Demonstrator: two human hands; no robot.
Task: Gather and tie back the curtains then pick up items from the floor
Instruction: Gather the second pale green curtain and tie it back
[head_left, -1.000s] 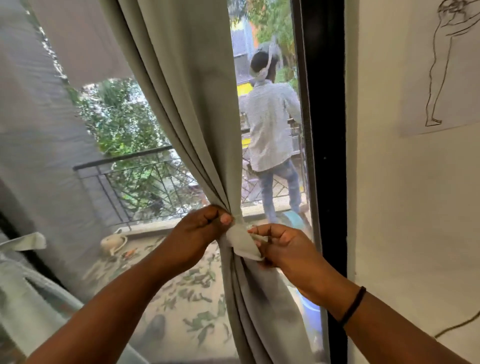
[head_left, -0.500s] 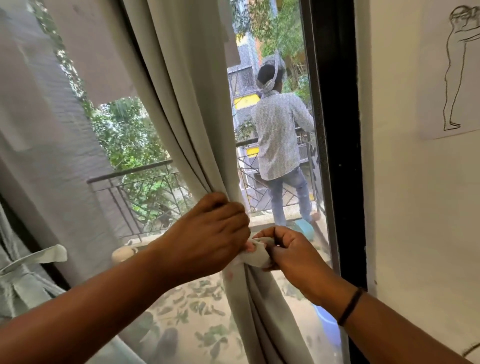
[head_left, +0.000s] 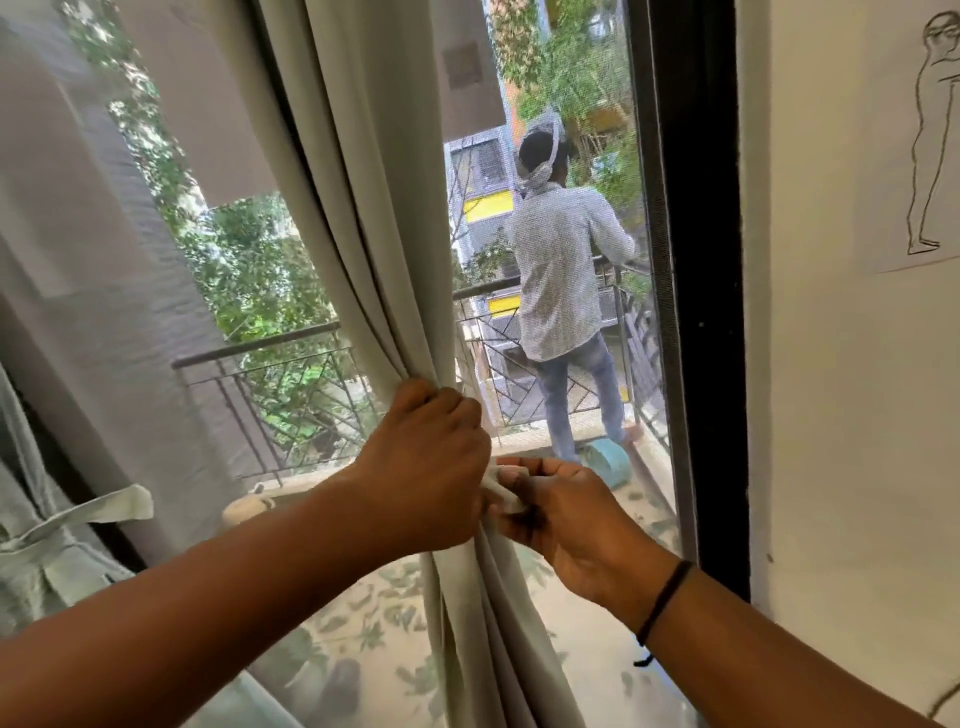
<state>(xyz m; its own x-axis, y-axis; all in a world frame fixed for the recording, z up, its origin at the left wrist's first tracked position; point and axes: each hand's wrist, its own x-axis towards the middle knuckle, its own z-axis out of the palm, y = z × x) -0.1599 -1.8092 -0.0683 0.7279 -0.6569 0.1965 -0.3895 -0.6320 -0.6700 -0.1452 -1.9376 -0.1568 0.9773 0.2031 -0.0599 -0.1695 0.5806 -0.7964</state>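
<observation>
A pale grey-green curtain hangs in front of the window and is bunched into a narrow bundle at waist height. My left hand is wrapped around the bundle from the left, fingers closed over the folds. My right hand sits just to its right, pinching a light fabric tie-back strip that runs across the bundle between the two hands. Below the hands the curtain falls in loose folds. The knot itself is hidden by my fingers.
A second curtain with a tied strip hangs at the far left. A black window frame and a white wall with a line drawing stand on the right. Outside, a person stands by a balcony railing.
My left hand has slid over the top of the gathered curtain and now covers the tie. The right hand stays pinched on the strip. The view has shifted closer and left.
</observation>
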